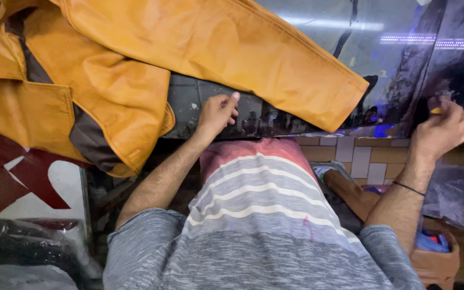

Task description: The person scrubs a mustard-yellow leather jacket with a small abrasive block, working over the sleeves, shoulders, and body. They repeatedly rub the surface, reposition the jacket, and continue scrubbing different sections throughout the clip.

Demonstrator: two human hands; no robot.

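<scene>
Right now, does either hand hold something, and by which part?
The right hand pinches a small yellow object, mostly hidden. The left hand holds nothing.

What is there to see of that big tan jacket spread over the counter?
The jacket looks like tan, smooth leather or imitation leather with stitched seams and a dark brown lining showing where the front falls open. It lies unfolded and rumpled on the dark glossy counter, one sleeve stretched out to the right, its cuff end near the counter's front edge. Part of the body hangs over that edge at the left. The left hand rests on the counter just below the sleeve; whether it touches the jacket is unclear.
</scene>
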